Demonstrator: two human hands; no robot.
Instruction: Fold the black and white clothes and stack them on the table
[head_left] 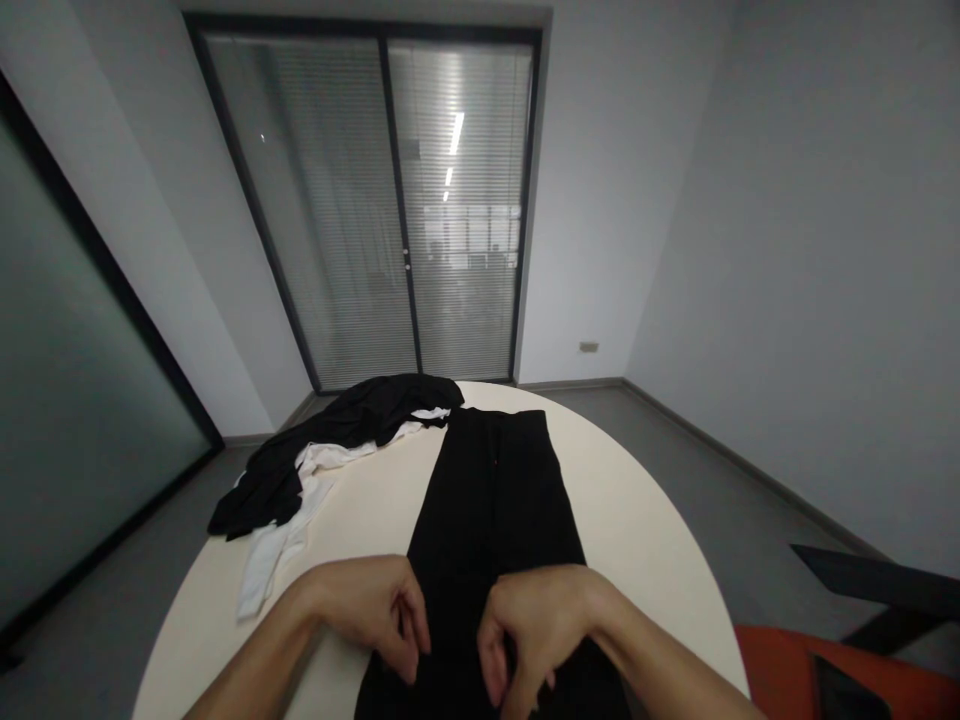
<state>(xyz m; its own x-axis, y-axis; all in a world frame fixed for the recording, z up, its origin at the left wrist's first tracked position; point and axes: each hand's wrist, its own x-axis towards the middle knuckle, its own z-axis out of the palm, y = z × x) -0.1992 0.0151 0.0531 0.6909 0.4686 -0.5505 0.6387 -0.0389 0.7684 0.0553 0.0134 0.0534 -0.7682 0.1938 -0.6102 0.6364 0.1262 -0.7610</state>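
Observation:
A pair of black trousers (pixel 499 500) lies flat and lengthwise on the round cream table (pixel 637 520), waistband at the far end. My left hand (pixel 379 610) hovers at the left edge of the trousers, its fingers loosely curled with a gap to the thumb and no cloth seen between them. Over the right side of the legs is my right hand (pixel 536 630), knuckles up and fingers bent down, thumb apart from them. Whether its fingertips touch the cloth I cannot tell. The lower ends of the legs run out of view.
At the table's left rim lies a crumpled black garment (pixel 337 430), with white clothing (pixel 277 550) partly under it. An orange chair (pixel 840 670) with a dark armrest stands at the right. Beyond the table are glass doors with blinds (pixel 465 250) and grey walls.

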